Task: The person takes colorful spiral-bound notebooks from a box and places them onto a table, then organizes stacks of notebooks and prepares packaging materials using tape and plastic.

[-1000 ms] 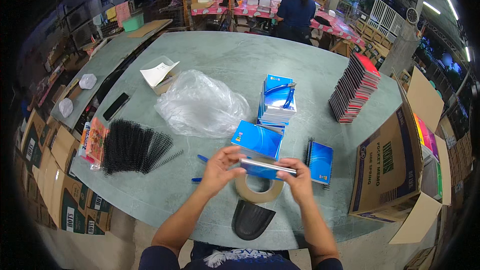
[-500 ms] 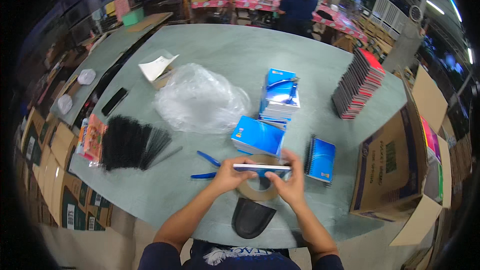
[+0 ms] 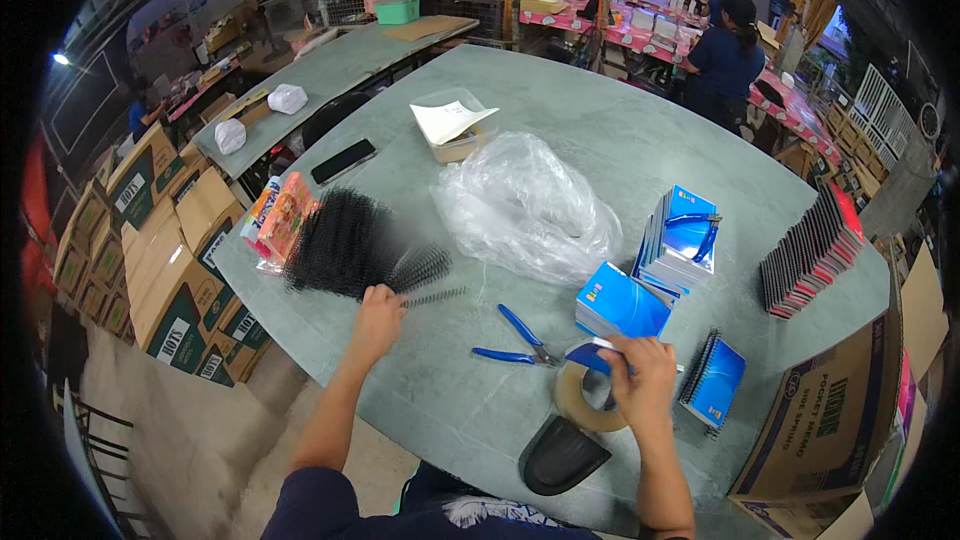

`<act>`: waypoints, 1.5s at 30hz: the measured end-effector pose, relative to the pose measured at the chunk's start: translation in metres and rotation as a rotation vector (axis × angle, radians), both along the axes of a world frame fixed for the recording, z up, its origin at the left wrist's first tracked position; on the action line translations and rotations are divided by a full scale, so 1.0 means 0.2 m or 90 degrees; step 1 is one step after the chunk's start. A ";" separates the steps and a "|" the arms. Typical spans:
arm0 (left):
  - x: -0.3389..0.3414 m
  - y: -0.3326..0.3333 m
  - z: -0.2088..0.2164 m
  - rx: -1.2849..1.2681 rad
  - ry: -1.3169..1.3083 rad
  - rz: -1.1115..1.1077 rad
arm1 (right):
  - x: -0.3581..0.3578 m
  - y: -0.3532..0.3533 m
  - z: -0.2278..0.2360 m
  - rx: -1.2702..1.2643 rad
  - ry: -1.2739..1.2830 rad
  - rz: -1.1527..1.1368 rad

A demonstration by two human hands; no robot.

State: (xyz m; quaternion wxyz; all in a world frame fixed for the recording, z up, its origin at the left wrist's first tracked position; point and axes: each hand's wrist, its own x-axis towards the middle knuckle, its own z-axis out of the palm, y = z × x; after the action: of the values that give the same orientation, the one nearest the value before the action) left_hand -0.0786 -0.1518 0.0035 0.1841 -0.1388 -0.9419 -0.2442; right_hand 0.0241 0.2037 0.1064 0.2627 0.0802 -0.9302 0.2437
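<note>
My left hand is at the near edge of a fanned pile of black plastic binding coils, its fingers closed at the end of a single loose coil. My right hand grips a small blue-covered pad, tilted edge-on above a roll of tan tape. Beside the tape, blue-handled pliers lie spread. Stacks of blue-covered pads stand beyond the right hand; another blue-handled cutter rests on the taller stack. To the right lies a coil-bound blue notebook.
A clear plastic bag fills the table's middle, with a paper-topped tub and a phone behind. Red-and-black notebooks are stacked right, near an open carton. A black rounded pad lies near the front edge. A person stands beyond.
My left hand has let go of the pad and moved left to the coils. My right hand keeps the pad. The view has turned left.
</note>
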 end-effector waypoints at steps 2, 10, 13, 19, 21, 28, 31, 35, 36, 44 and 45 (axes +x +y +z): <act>0.02 0.03 0.02 -0.066 -0.020 0.006 | -0.02 0.03 -0.04 0.030 -0.002 -0.010; 0.06 0.26 0.26 0.105 -0.070 -0.055 | -0.04 0.01 -0.03 0.028 -0.007 -0.003; -0.01 0.23 0.10 -0.061 -0.162 -0.120 | -0.05 0.00 -0.07 0.075 0.011 -0.017; -0.09 0.17 0.08 0.216 -0.394 -0.100 | -0.02 -0.02 -0.05 0.080 -0.021 -0.003; -0.08 0.19 0.07 0.185 -0.333 -0.092 | -0.01 -0.03 -0.04 0.087 -0.027 0.000; 0.06 0.35 0.24 0.141 -0.110 -0.220 | -0.05 -0.03 -0.07 0.066 -0.027 -0.055; 0.15 0.40 0.41 0.287 -0.295 -0.153 | -0.05 -0.01 -0.05 0.029 -0.074 -0.042; 0.16 0.54 0.46 0.542 -0.121 -0.304 | -0.05 -0.01 -0.04 -0.006 -0.105 -0.025; 0.17 0.61 0.47 0.582 -0.203 -0.273 | -0.04 -0.02 -0.04 -0.004 -0.106 -0.028; 0.26 0.88 0.30 0.390 -0.233 -0.315 | -0.03 -0.06 -0.02 -0.023 -0.100 -0.038; 0.26 0.88 0.29 0.379 -0.186 -0.314 | -0.03 -0.06 -0.02 -0.022 -0.102 -0.040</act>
State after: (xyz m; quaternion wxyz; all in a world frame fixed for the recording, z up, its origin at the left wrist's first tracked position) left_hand -0.0266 0.0250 0.0620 0.0161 -0.2651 -0.7846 -0.5603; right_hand 0.0187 0.1922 0.1021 0.1963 0.0267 -0.9458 0.2573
